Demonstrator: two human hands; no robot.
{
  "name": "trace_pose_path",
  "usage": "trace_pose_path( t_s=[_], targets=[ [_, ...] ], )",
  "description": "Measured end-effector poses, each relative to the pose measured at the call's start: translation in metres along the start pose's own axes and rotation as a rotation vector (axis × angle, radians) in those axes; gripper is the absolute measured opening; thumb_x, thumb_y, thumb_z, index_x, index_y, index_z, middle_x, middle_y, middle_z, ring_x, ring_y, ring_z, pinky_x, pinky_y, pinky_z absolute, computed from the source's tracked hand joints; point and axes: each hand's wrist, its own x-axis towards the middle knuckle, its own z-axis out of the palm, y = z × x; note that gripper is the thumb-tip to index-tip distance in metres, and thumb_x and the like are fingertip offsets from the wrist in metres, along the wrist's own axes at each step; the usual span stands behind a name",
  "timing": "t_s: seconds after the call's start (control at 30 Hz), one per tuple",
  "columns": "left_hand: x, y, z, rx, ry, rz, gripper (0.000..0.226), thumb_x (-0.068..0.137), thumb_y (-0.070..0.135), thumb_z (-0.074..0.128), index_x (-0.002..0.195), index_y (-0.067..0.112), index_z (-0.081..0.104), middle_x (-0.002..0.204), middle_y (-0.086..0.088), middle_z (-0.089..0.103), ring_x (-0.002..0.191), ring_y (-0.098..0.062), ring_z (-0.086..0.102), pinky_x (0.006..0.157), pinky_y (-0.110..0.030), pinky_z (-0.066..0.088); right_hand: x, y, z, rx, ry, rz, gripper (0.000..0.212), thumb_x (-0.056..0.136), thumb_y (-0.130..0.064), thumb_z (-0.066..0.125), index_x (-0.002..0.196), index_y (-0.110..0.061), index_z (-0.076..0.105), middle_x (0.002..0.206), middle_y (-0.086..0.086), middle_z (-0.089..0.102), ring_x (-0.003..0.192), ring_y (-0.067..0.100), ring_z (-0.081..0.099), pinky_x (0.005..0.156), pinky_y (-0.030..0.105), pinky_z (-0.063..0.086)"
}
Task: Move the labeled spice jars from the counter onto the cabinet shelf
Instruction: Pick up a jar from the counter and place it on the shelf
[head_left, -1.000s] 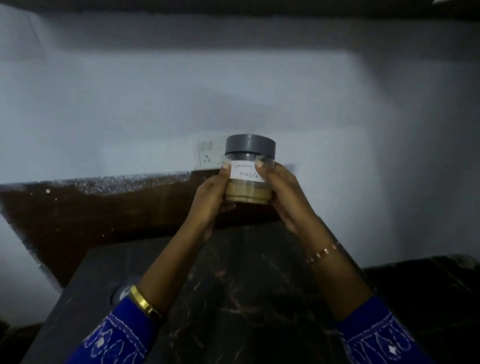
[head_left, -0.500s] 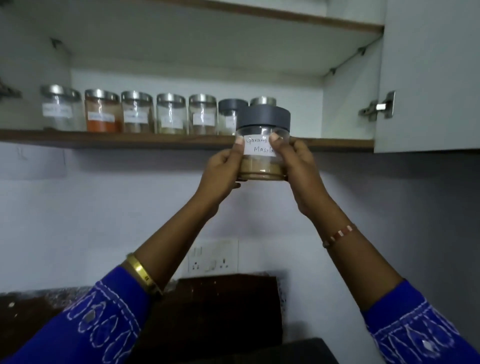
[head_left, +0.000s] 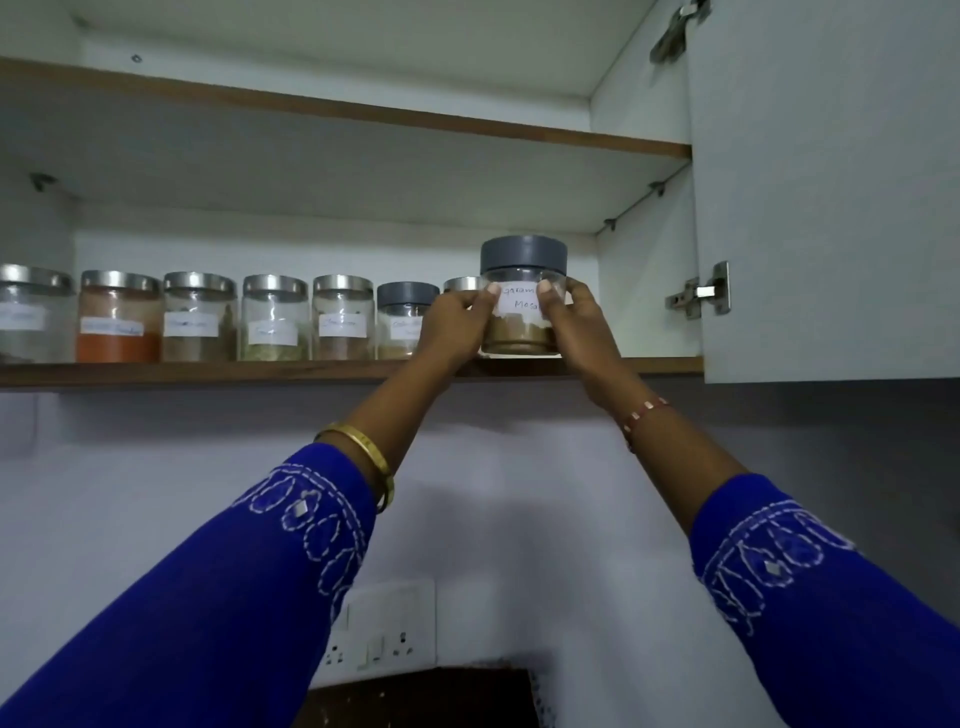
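While both blue embroidered sleeves (head_left: 197, 597) fill the bottom of the view, the two forearms rise from them and converge toward the shelf, the left one wearing a gold bangle (head_left: 363, 457) and the right one a thin beaded bracelet (head_left: 644, 410). Between the arms, low on the white wall, sits a switch and socket plate (head_left: 384, 629).

Farther up, the left hand (head_left: 457, 327) and the right hand (head_left: 576, 322) hold the garam masala jar (head_left: 522, 296) between them, one on each side. Each hand is curled round the glass, with the thumb tips pressed on the front face at either edge of the white handwritten label. The jar stands upright, its grey lid above the fingers and brown powder filling its lower part. Its base is at the front edge of the cabinet shelf (head_left: 208, 371); whether it already rests on the board or hangs just above it cannot be told.

Beyond and to the left, a row of labelled jars (head_left: 275, 317) stands along the same shelf, most with shiny metal lids, one holding orange-red powder (head_left: 118, 317) and one with a grey lid (head_left: 408, 317) just beside the left hand. A further metal lid (head_left: 462, 283) shows behind the left hand's fingers. Above runs an upper shelf (head_left: 363, 111), and at the right the open cabinet door (head_left: 831, 197) hangs on its hinge (head_left: 701, 296).
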Motion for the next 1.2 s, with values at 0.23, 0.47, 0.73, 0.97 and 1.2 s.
trace_pose_path(
  t_s=[0.23,0.47,0.73,0.97,1.2],
  targets=[
    [0.017,-0.019,0.012,0.081,0.037,0.018,0.044,0.092,0.029,0.054,0.131,0.009,0.050,0.113,-0.014,0.065,0.105,-0.028,0.062,0.088,-0.034,0.050,0.014,0.015,-0.003,-0.201,-0.059,-0.041,0.042,0.099,-0.031,0.040,0.135,-0.012,0.041,0.124,0.012,0.058,0.111,0.026,0.057,0.085,0.027,0.043],
    [0.045,-0.031,0.041,0.330,-0.039,0.054,0.063,0.079,0.007,0.067,0.136,0.011,0.040,0.113,-0.016,0.063,0.106,-0.027,0.060,0.077,-0.023,0.039,0.049,0.045,-0.007,-0.532,-0.055,-0.043,0.051,0.092,-0.022,0.056,0.132,-0.002,0.032,0.129,0.020,0.054,0.116,0.035,0.053,0.088,0.031,0.043],
    [0.071,-0.032,0.045,0.512,-0.304,-0.085,0.058,0.085,0.001,0.050,0.141,0.013,0.037,0.136,-0.012,0.052,0.121,-0.026,0.051,0.104,-0.035,0.042,0.072,0.063,-0.006,-0.767,-0.004,-0.044,0.038,0.087,-0.007,0.059,0.122,0.001,0.047,0.125,0.019,0.056,0.114,0.031,0.054,0.089,0.032,0.043],
    [0.076,-0.030,0.052,0.623,-0.346,-0.082,0.046,0.093,0.004,0.040,0.138,0.008,0.040,0.146,-0.014,0.040,0.131,-0.027,0.041,0.110,-0.034,0.035,0.085,0.065,-0.009,-0.827,-0.093,0.029,0.029,0.089,-0.003,0.047,0.115,0.006,0.055,0.120,0.023,0.058,0.113,0.035,0.054,0.089,0.032,0.044],
    [0.068,-0.037,0.053,0.569,-0.190,-0.025,0.048,0.088,0.001,0.042,0.135,0.007,0.046,0.139,-0.014,0.048,0.128,-0.025,0.045,0.107,-0.030,0.035,0.074,0.061,-0.013,-0.787,-0.132,0.019,0.038,0.090,-0.004,0.048,0.128,0.000,0.050,0.132,0.018,0.053,0.122,0.032,0.050,0.097,0.032,0.040]
  ],
)
